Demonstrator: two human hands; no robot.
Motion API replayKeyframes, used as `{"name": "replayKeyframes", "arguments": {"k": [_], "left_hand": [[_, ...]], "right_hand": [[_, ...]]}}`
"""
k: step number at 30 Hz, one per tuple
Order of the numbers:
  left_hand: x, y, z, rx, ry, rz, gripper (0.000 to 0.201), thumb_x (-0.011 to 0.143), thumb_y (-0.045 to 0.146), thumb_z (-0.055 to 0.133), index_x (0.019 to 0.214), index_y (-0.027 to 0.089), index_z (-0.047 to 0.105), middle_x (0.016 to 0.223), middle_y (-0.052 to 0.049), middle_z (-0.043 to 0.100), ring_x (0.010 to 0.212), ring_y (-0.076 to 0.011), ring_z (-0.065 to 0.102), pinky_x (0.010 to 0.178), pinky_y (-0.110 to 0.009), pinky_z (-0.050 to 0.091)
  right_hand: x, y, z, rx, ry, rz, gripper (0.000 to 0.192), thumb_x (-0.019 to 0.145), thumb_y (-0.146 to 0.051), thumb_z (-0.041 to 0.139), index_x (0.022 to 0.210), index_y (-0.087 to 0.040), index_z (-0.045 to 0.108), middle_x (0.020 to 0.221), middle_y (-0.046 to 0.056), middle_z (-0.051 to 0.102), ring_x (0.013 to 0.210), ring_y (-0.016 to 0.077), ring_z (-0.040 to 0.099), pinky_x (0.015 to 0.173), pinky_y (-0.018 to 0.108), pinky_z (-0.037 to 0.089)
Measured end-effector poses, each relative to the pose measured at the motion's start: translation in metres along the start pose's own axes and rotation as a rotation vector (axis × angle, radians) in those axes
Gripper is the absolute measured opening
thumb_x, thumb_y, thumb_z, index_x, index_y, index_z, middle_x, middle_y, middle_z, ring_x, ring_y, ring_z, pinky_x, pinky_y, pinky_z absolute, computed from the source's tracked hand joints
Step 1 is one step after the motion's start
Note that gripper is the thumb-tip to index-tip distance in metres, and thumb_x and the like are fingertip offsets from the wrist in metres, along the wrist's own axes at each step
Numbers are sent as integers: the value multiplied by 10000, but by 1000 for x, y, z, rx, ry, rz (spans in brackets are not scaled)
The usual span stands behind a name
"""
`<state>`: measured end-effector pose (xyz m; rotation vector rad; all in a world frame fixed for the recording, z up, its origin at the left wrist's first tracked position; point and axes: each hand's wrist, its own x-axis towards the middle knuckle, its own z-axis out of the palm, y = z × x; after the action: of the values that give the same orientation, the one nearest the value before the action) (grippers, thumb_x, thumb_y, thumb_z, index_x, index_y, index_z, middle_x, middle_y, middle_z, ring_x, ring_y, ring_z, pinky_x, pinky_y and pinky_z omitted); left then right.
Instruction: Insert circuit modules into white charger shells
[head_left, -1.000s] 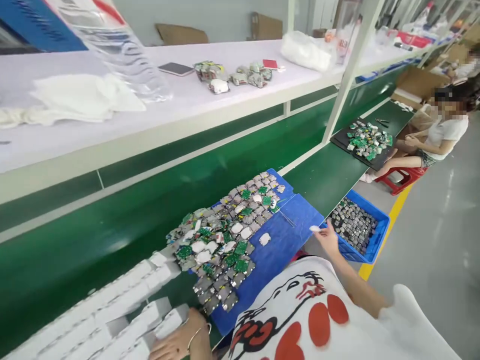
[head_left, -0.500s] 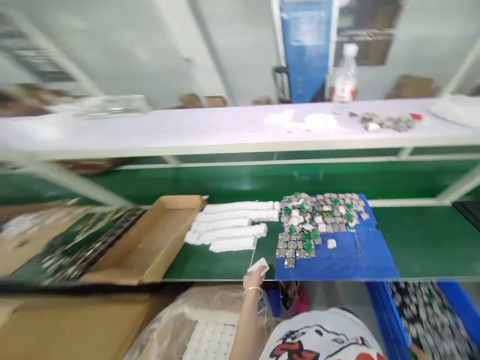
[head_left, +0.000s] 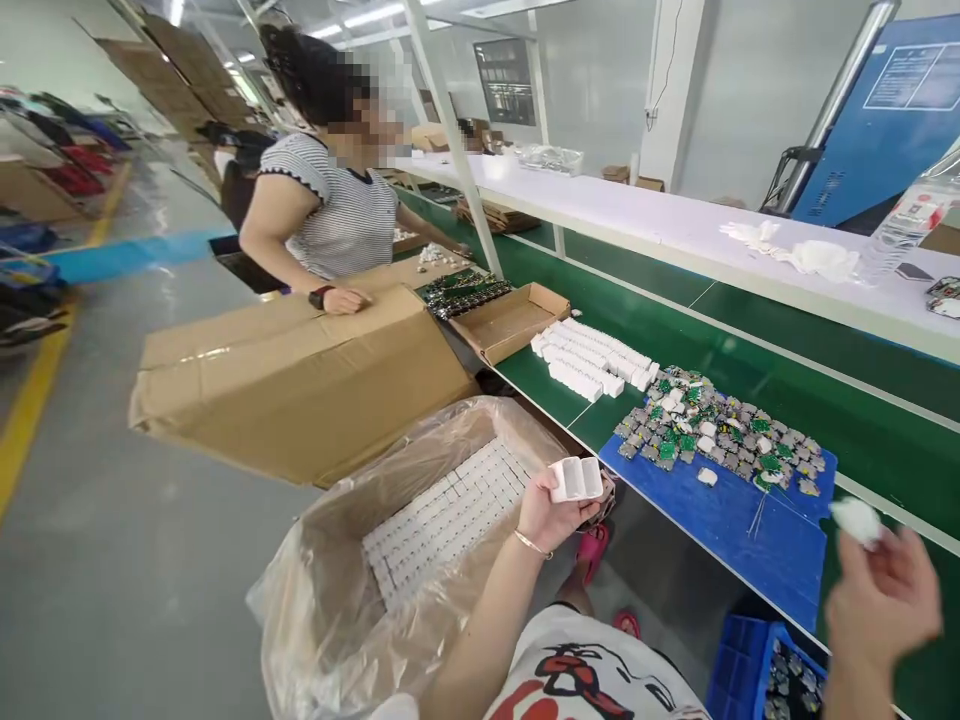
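My left hand [head_left: 546, 513] holds a white plastic shell [head_left: 576, 478] above a plastic-lined box [head_left: 352, 560] filled with rows of white shells [head_left: 442, 520]. Blurred at the lower right, my right hand [head_left: 881, 600] pinches a small white piece [head_left: 857, 519]. Between them a blue mat [head_left: 750, 530] on the green bench carries a heap of small circuit boards [head_left: 712, 425]. Stacked white shells [head_left: 592, 357] lie just beyond the heap.
A person in a striped top [head_left: 330, 215] leans on a large cardboard box [head_left: 292, 380] to the left. An open cardboard tray [head_left: 510, 320] sits on the bench. A blue bin [head_left: 739, 655] of parts stands on the floor by my knee. A white shelf [head_left: 675, 225] runs above the bench.
The view has swung left. My left hand took a white shell off the bench and brought it over the lined box. My right hand rose from the blue bin holding a white piece.
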<state>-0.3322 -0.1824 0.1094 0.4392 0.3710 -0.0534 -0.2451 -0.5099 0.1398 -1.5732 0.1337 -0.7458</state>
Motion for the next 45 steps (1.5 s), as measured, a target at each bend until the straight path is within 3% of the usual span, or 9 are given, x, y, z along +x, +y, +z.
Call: {"name": "replayKeyframes", "arguments": {"k": [2, 5, 9, 15, 21, 26, 31, 38, 45], "left_hand": [[-18, -8, 3, -56, -129, -38, 433, 510, 230, 501, 896, 102, 649, 804, -111, 695, 754, -231, 646, 706, -309, 484], [-32, -15, 4, -70, -192, -46, 400, 526, 208, 496, 872, 104, 668, 834, -99, 709, 773, -230, 652, 740, -317, 482], [-33, -12, 9, -8, -266, -40, 434, 519, 190, 485, 887, 68, 680, 835, -110, 715, 759, -240, 649, 688, -329, 489], [-20, 15, 17, 73, -378, -64, 443, 492, 145, 481, 874, 70, 695, 818, -108, 718, 739, -252, 652, 622, -333, 498], [-10, 57, 13, 145, -245, -15, 412, 450, 133, 485, 794, 89, 707, 750, -83, 714, 665, -222, 632, 594, -320, 491], [-4, 94, 0, 196, -134, -40, 413, 417, 131, 489, 763, 97, 712, 721, -78, 708, 664, -226, 625, 607, -329, 483], [3, 126, -21, 144, -204, -111, 414, 446, 169, 498, 803, 94, 694, 747, -102, 702, 638, -214, 614, 590, -302, 445], [6, 165, -45, -3, -402, -228, 419, 539, 210, 484, 895, 68, 652, 761, -119, 666, 586, -163, 570, 527, -227, 378], [15, 184, -47, -140, -419, -354, 381, 559, 199, 501, 908, 109, 625, 779, -90, 617, 549, -87, 444, 408, -131, 207]], "right_hand": [[-29, -14, 30, 91, -127, -90, 679, 622, -318, 792, 1224, -118, 546, 1113, 134, 630, 1003, 270, 618, 880, 458, 524], [-75, -36, 65, 270, -649, -238, 537, 689, -207, 738, 1198, -170, 570, 1030, 109, 668, 888, 213, 657, 739, 345, 591], [-107, -57, 80, 226, -1031, -422, 462, 772, -160, 645, 1223, -205, 555, 1090, 108, 654, 857, 182, 659, 701, 293, 606], [-105, -77, 101, 90, -997, -653, 526, 804, -139, 598, 1302, -255, 477, 1096, 79, 657, 820, 152, 668, 700, 258, 604], [-120, -93, 140, -102, -959, -823, 612, 846, -128, 551, 1399, -280, 336, 1123, 86, 642, 888, 167, 654, 773, 286, 588], [-134, -99, 174, -178, -1037, -747, 642, 869, -139, 512, 1435, -296, 255, 1136, 70, 634, 835, 139, 649, 759, 253, 590], [-150, -99, 212, -128, -1106, -679, 598, 851, -134, 533, 1393, -311, 353, 1157, 58, 629, 859, 130, 644, 754, 237, 588], [-166, -89, 270, 182, -1187, -227, 571, 736, -222, 707, 1273, -267, 518, 1096, 56, 673, 762, 134, 647, 696, 298, 597], [-164, -92, 299, 171, -1137, -473, 588, 752, -175, 697, 1288, -322, 502, 1083, 33, 675, 856, 154, 609, 760, 328, 560]]}}
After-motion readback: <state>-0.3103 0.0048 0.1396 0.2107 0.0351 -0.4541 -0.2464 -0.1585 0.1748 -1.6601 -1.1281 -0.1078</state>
